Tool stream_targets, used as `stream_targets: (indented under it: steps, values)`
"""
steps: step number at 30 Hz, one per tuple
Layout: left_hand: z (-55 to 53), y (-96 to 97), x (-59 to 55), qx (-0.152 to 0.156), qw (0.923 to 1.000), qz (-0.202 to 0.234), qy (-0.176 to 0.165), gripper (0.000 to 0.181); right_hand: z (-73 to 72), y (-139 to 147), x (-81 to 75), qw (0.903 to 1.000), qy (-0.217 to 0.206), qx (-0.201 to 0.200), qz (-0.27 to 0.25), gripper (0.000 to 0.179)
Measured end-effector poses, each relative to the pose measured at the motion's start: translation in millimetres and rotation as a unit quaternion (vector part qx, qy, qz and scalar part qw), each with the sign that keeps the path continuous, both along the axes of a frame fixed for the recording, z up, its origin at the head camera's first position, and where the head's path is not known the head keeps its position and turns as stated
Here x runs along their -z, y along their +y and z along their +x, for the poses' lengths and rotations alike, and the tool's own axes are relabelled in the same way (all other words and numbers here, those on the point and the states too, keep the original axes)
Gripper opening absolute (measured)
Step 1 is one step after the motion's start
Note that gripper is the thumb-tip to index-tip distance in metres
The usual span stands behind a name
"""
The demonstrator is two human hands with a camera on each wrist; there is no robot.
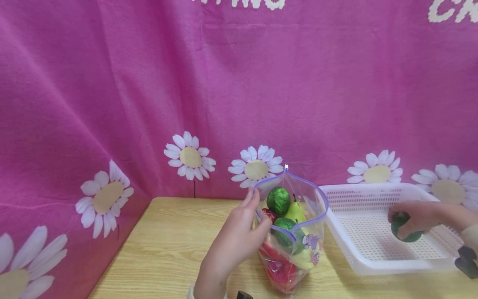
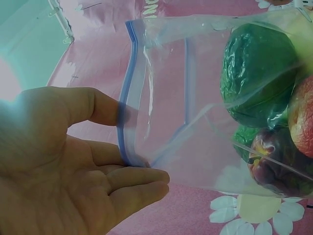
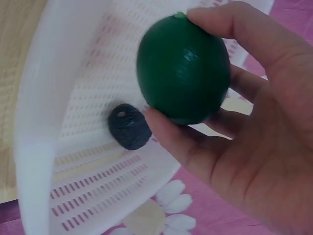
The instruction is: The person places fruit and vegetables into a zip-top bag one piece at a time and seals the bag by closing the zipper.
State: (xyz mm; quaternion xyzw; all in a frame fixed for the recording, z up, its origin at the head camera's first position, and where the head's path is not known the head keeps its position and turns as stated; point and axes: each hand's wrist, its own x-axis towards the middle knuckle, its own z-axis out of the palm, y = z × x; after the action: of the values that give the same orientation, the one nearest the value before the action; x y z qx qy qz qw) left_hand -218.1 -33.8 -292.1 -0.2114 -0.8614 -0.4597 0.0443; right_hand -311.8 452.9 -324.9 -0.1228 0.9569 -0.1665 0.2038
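Observation:
My left hand pinches the purple-edged rim of a clear zip bag between thumb and fingers, and the bag's mouth gapes wide. Inside the bag lie a crinkled green fruit, a green pear, another green fruit and red fruit at the bottom. A dark plum-like fruit shows through the plastic in the left wrist view. Over the white basket my right hand grips a smooth green lime with thumb and fingertips. A dark, wrinkled fruit sits in the basket below it.
The bag stands on a wooden table, left of the basket. Behind the table hangs a pink cloth with white daisies, and it also covers the left side. The basket's near corner is close to the bag.

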Motion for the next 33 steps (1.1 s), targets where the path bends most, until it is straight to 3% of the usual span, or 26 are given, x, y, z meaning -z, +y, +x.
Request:
stream_targets:
  steps: [3,6,12,16,19,23,33]
  values:
    - [-0.3,0.3,0.0,0.001,1.0000,-0.002,-0.001,0.067,1.3,-4.0,-3.7,0.9946,0.090,-0.051,0.014,0.030]
    - [-0.8,-0.2,0.3,0.001,1.0000,0.000,0.000,0.067,0.5,-11.2,-7.0,0.9824,0.167,-0.081,0.021,0.031]
    - [-1.3,0.4,1.4,0.003,1.0000,0.003,0.004,0.068,5.4,-29.4,-19.0,0.9624,0.255,-0.092,-0.006,0.035]
    - [-0.9,0.9,1.7,0.003,1.0000,0.000,0.004,0.068,10.6,-43.4,-28.7,0.9364,0.337,-0.096,-0.019,0.042]
    - [-0.3,1.2,1.7,0.002,1.0000,-0.001,0.006,0.068,12.6,-55.8,-36.9,0.9090,0.402,-0.108,-0.030,0.048]
    - [0.1,1.4,1.3,0.000,0.9999,-0.005,0.014,0.068,17.2,-79.2,-49.6,0.8868,0.445,-0.116,-0.048,0.054]
    - [1.4,2.5,1.9,0.006,0.9998,0.000,0.019,0.069,32.5,-143.6,-78.4,0.8469,0.508,-0.120,-0.099,0.057]
